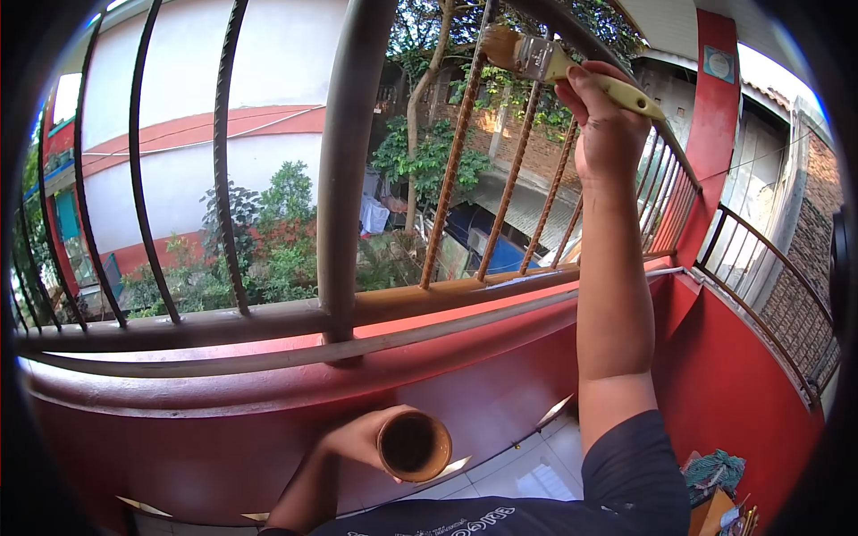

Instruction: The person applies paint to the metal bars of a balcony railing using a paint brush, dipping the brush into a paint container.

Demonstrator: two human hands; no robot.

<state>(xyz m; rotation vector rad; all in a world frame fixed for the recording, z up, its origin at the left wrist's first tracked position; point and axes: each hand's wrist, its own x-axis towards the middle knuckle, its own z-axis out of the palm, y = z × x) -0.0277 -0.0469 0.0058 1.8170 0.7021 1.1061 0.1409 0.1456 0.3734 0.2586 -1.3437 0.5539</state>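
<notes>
My right hand [609, 121], raised at the upper right, is closed around the pale yellow-green handle of a paintbrush [550, 62]. The brush's brown bristles touch or lie very near a twisted railing bar [458, 147] close to its top. Low in the middle, my left hand [362, 436] is wrapped around a cup [414, 445] with a brown rim and dark contents. The fingers on the cup's far side are mostly hidden. Bars right of the thick post [344, 161] look brown, while those on the left look darker.
A red wall [223, 451] with a ledge runs below the railing's bottom rail [447, 302]. White floor tiles [536, 469] show beneath. At the lower right lie a teal bundle [715, 471] and a box of small items. Plants and buildings stand beyond the bars.
</notes>
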